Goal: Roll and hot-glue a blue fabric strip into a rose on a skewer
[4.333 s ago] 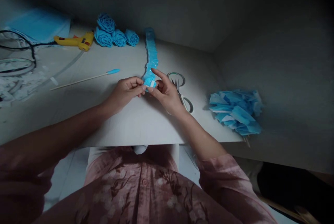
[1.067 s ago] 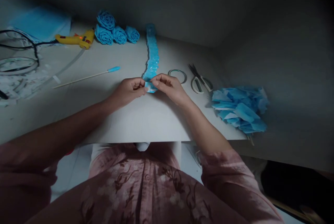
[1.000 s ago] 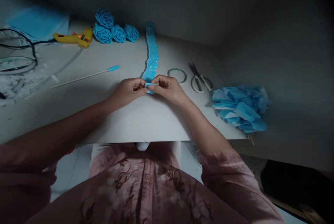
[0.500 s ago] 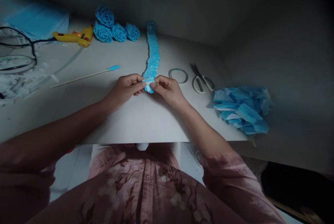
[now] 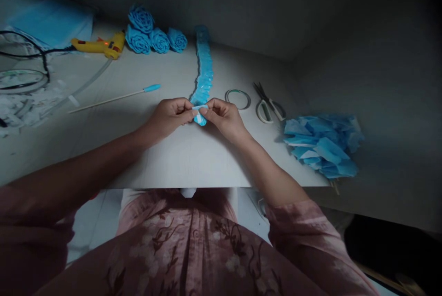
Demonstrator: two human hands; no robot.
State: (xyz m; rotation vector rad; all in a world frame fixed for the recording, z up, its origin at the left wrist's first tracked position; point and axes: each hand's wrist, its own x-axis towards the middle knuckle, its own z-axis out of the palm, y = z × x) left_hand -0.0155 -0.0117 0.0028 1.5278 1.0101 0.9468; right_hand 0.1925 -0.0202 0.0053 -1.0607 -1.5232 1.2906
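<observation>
Pinching a long, pleated, light-blue strip of thin, crinkled material (image 5: 205, 70) at its near end, left hand (image 5: 171, 114) and right hand (image 5: 226, 118) together.
Head view: strip lies on the pale, smooth tabletop (image 5: 193, 162), running from the far side toward the person; thumbs and forefingers of both hands grasp its near end, partly covering it. Left of strip: thin wooden stick with a blue tip (image 5: 115, 99); farther back, four blue rose-shaped flowers (image 5: 159, 40) beside a yellow glue gun (image 5: 96, 46), its small orange light glowing. Right of strip, beyond the right hand: thin green-and-pale ring (image 5: 237, 91), then dark-bladed scissors with off-white handles (image 5: 265, 101), points away from the person. Farther right: loose bunch of ruffled blue sheets (image 5: 322, 146).
</observation>
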